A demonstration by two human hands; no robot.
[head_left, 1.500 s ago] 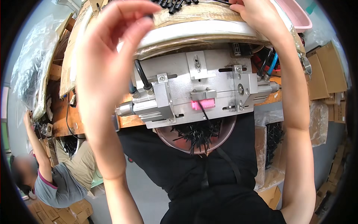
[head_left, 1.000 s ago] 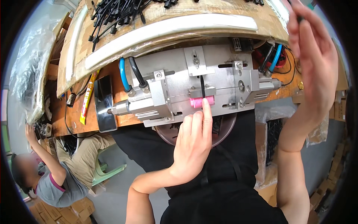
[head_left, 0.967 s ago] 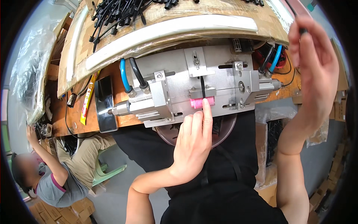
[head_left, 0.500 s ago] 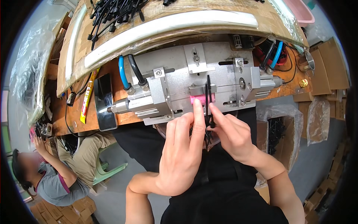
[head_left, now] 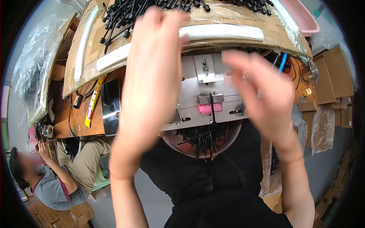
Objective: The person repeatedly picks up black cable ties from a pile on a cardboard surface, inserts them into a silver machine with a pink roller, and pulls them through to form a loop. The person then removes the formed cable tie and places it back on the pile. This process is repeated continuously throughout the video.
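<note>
Both hands have lifted off the pink block [head_left: 205,109] since half a second ago. Left hand [head_left: 154,72]: raised over the cardboard [head_left: 228,19] beside the heap of black sticks [head_left: 121,19], probably piled there for easy reach; too blurred to tell whether I grip anything. It hides the left end of the metal plate [head_left: 189,91]. Middle: one black stick [head_left: 213,107] lies across the pink block, against a small metal block [head_left: 219,98] that likely steadies it; its lower end gets lost above the filled bowl [head_left: 238,133], set below, perhaps for catching pieces. Right hand [head_left: 268,95]: blurred over the plate's right side, covering the fittings; grip unreadable.
</note>
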